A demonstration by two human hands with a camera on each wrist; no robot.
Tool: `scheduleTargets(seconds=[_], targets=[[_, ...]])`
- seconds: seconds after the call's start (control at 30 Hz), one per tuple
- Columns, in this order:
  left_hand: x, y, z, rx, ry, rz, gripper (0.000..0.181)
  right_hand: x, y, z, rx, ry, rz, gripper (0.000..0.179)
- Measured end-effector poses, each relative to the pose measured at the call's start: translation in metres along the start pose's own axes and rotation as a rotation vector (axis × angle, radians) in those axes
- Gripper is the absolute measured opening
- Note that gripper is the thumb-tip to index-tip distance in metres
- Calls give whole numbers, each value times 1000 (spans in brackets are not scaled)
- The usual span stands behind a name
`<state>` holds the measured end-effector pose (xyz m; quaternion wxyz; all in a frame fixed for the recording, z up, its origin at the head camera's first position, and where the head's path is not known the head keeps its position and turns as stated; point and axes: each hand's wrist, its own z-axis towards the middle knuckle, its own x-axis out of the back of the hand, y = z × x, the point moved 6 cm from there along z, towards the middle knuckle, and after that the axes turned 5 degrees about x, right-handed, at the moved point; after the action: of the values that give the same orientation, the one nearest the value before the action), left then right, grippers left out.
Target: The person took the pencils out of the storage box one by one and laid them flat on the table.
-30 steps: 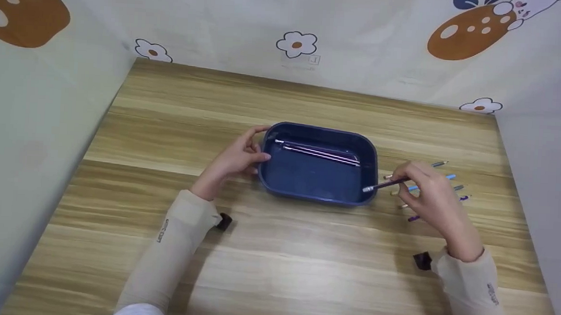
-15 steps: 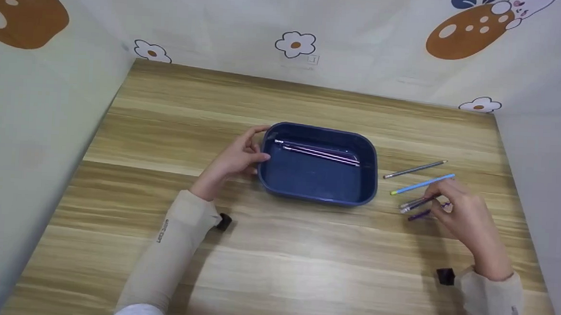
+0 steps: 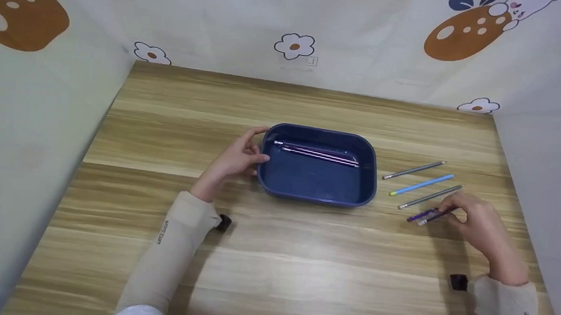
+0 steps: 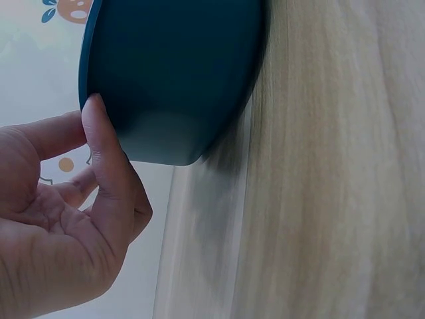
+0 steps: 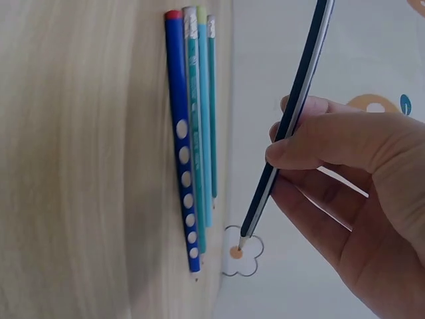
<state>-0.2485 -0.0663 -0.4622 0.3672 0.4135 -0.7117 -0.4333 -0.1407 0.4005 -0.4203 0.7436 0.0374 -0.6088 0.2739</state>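
Observation:
At the left end of a dark blue basin [image 3: 317, 181], my left hand [image 3: 235, 157] pinches the rim between thumb [image 4: 103, 139] and fingers. Inside the basin, two pencils [image 3: 321, 156] lie side by side along the far wall. To the basin's right, my right hand [image 3: 479, 220] holds a dark pencil [image 5: 285, 126] with a silvery stripe between thumb and fingers, its sharpened tip pointing down in the right wrist view. The held pencil is raised off the table, just over a purple-blue dotted pencil [image 5: 181, 133].
Beside the dotted pencil lie a grey-green pencil [image 3: 429, 197], a light blue pencil [image 3: 420, 185] and another grey-green pencil [image 3: 414, 170], roughly parallel on the wooden table [image 3: 303, 274]. Pale walls with flower prints [image 3: 294, 47] enclose the table at the back and sides.
My right hand has moved from the basin's right edge rightward and toward the near side, still holding the dark pencil, uncovering the pencils on the table. My left hand and the basin stay put.

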Motion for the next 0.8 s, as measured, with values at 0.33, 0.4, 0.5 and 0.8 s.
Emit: scheduleTargets(seconds=[0.33, 0.4, 0.5, 0.8], targets=[[-1, -1, 1, -16, -6, -31, 69, -13, 24, -10, -64, -79, 23, 40], [-1, -1, 1, -17, -13, -50, 69, -15, 26, -11, -65, -84, 21, 41], [-2, -1, 1, -18, -16, -66, 69, -17, 30, -12, -67, -88, 14, 41], [-2, -1, 1, -17, -10, -55, 69, -22, 35, -11, -66, -112, -30, 37]])
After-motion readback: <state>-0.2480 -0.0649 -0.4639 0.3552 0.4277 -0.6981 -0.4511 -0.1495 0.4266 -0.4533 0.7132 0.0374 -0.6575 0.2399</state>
